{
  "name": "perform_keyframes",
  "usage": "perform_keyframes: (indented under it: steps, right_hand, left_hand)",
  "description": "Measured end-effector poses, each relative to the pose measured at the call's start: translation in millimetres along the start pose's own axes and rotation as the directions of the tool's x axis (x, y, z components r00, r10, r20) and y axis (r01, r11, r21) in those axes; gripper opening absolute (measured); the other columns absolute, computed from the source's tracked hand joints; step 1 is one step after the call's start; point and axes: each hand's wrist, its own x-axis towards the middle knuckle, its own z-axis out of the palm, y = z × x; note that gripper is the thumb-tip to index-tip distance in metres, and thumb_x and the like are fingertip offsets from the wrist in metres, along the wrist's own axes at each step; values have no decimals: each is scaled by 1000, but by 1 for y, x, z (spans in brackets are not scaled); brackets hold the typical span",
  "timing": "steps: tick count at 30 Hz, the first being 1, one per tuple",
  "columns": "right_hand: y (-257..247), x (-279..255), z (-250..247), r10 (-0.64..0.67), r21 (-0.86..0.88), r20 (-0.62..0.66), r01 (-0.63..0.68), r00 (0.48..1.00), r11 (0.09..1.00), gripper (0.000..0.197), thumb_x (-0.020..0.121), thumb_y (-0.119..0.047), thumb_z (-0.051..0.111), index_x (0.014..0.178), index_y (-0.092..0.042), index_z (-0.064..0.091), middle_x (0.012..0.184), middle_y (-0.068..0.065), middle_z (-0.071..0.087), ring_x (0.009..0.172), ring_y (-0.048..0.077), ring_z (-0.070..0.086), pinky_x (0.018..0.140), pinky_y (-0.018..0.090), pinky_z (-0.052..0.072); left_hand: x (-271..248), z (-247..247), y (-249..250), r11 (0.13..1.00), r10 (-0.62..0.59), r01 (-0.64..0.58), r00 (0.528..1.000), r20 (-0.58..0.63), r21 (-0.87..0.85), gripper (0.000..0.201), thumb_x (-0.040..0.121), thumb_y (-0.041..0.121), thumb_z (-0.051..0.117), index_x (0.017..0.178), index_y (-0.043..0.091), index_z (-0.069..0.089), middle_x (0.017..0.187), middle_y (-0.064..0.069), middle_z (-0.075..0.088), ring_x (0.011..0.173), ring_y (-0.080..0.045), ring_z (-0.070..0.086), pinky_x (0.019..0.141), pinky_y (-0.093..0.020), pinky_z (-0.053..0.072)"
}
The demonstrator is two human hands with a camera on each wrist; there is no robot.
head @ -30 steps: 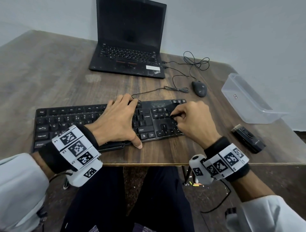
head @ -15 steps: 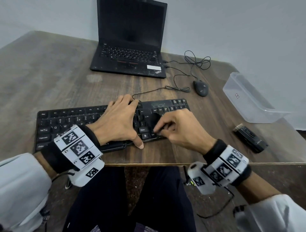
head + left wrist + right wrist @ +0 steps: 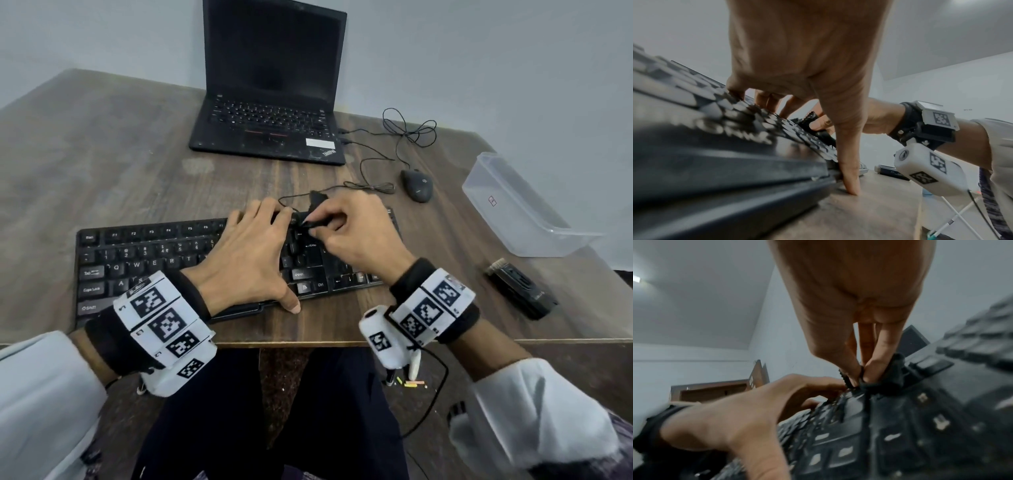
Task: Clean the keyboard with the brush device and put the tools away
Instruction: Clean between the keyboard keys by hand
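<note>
Beyond my hands stand one open black laptop [image 3: 270,102], one dark wired mouse [image 3: 417,185] and one clear plastic box [image 3: 513,205]; one black brush device [image 3: 520,289] lies right, well apart from both. On the wooden table [image 3: 102,171], my left hand [image 3: 246,260] presses spread on the one black keyboard [image 3: 144,260]. My right hand's [image 3: 359,236] grip pinches a small black cloth [image 3: 317,212] at its far edge.

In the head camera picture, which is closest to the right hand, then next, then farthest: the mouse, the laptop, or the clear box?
From the right hand:
1. Mouse, just behind it.
2. Clear box, off to the right.
3. Laptop, at the table's back.
</note>
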Motion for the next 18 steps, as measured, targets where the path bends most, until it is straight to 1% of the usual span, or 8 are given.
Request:
perform_keyframes:
  steps: [2, 3, 4, 6, 9, 12, 15, 18]
  right_hand:
    - [14, 2, -13, 63, -28, -32, -64, 997, 998, 11, 84, -17, 82, 88, -27, 84, 56, -26, 64, 56, -8, 59, 61, 11, 45]
    - [22, 2, -20, 83, -37, -64, -85, 994, 996, 11, 83, -17, 82, 87, -26, 84, 61, -25, 68, 61, -5, 63, 64, 17, 50]
    - [31, 2, -27, 103, -52, -99, -109, 990, 993, 11, 82, -17, 81, 88, -25, 84, 69, -19, 74, 68, -1, 68, 69, 24, 57]
    - [52, -1, -39, 159, -97, -160, -175, 974, 980, 11, 82, -15, 81, 90, -22, 84, 80, -8, 78, 77, 10, 73, 79, 33, 63]
    - [79, -3, -59, 261, -136, -235, -297, 936, 945, 14, 81, -11, 79, 88, -22, 83, 77, -4, 77, 76, 14, 73, 84, 39, 63]
    - [90, -4, -67, 256, -135, -319, -312, 912, 941, 16, 80, -9, 76, 89, -21, 83, 76, -3, 77, 78, 18, 73, 81, 34, 60]
    - [84, -6, -55, 216, -144, -245, -256, 945, 956, 16, 86, -10, 73, 91, -25, 78, 76, -12, 71, 75, 10, 68, 77, 28, 55]
    - [68, -10, -43, 169, -190, -169, -201, 971, 961, 12, 88, -10, 71, 89, -22, 74, 67, -14, 63, 64, 3, 60, 64, 21, 47]
  left_hand:
    - [1, 1, -1, 1000, 0, 0, 1000, 1, -22, 144, 30, 84, 80, 148, 14, 36, 131, 3, 37, 117, -15, 34, 105, -37, 35]
    - [1, 2, -2, 999, -2, 2, 1000, 3, -33, 146, 30, 85, 80, 149, 13, 35, 132, 3, 37, 117, -15, 34, 106, -37, 34]
    - [1, 2, -3, 999, -3, 3, 1000, 4, -40, 147, 30, 85, 80, 150, 12, 34, 133, 3, 37, 118, -15, 33, 106, -36, 34]
    - [1, 3, -4, 999, -1, 2, 1000, 9, -44, 149, 30, 85, 80, 151, 12, 33, 134, 2, 37, 118, -15, 34, 105, -35, 33]
    - [1, 3, -4, 999, 4, -4, 1000, 10, -46, 148, 32, 84, 80, 151, 11, 32, 136, 2, 36, 120, -16, 34, 106, -35, 32]
    - [1, 3, -4, 999, 7, -7, 1000, 7, -47, 146, 33, 83, 81, 151, 12, 31, 138, 1, 36, 124, -18, 34, 109, -36, 33]
    - [2, 3, -4, 998, -2, 4, 1000, 22, -65, 147, 32, 83, 81, 152, 12, 32, 138, 1, 36, 124, -18, 34, 110, -36, 33]
    - [3, 3, -5, 997, -9, 13, 999, 42, -80, 149, 32, 84, 81, 153, 12, 31, 139, 2, 36, 124, -17, 34, 110, -37, 33]
